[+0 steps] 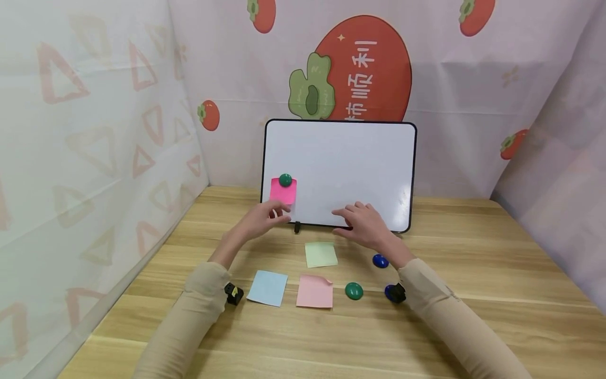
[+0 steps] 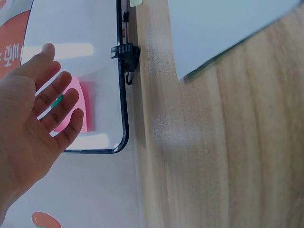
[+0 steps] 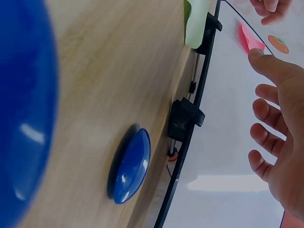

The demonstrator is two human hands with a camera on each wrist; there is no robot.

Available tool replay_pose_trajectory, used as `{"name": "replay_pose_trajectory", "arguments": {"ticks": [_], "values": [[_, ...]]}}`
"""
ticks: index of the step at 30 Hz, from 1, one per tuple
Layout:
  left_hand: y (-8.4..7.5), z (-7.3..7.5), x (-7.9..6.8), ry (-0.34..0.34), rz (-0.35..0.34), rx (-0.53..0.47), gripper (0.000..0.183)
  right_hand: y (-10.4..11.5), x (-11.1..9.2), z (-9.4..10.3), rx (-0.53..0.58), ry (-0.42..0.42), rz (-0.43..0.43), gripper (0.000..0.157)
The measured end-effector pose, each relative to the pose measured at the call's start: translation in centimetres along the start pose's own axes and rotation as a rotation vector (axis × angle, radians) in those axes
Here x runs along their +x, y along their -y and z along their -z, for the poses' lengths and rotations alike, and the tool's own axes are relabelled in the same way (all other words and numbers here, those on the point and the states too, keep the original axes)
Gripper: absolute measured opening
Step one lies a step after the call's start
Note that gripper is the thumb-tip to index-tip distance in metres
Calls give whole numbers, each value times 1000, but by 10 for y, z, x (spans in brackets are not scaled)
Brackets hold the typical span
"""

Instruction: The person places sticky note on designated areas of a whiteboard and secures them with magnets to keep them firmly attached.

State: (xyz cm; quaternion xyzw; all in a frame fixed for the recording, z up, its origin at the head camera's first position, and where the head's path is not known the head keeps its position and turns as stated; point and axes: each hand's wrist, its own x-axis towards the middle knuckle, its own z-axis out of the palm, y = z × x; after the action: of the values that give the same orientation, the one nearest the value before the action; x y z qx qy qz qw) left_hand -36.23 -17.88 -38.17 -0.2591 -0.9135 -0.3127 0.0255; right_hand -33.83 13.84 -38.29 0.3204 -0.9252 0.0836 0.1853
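Note:
A whiteboard (image 1: 341, 158) with a black frame stands upright on the table. On its lower left, a green round magnet (image 1: 285, 180) lies over the top of a hot-pink sticky note (image 1: 282, 195). My left hand (image 1: 263, 217) hovers by the board's lower left corner, just below that note, holding nothing. In the left wrist view its fingers are loosely bent and spread. My right hand (image 1: 363, 225) is in front of the board's lower right part, also holding nothing, fingers relaxed. A pale green sticky note (image 1: 321, 255) lies on the table between and below the hands.
Nearer on the table (image 1: 284, 347) lie a blue sticky note (image 1: 267, 288), a light-pink one (image 1: 314, 292) with a curled corner and a green magnet (image 1: 354, 290). Two blue magnets (image 1: 380, 260) sit by the right forearm. Black clips (image 3: 185, 118) support the board's lower edge.

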Motion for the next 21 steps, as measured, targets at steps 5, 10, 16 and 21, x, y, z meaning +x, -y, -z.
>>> {"name": "replay_pose_trajectory", "arguments": {"ticks": [5,10,16,21], "values": [[-6,1,-6,45,27,-8,41,0,-7,3,4,39,-11,52],[-10,2,-12,89,22,-20,40,1,-14,6,2,96,-18,52],[-12,2,-18,128,26,-35,35,4,-22,8,3,136,0,50],[-12,2,-25,159,31,-35,35,6,-28,10,8,144,12,51]]}}
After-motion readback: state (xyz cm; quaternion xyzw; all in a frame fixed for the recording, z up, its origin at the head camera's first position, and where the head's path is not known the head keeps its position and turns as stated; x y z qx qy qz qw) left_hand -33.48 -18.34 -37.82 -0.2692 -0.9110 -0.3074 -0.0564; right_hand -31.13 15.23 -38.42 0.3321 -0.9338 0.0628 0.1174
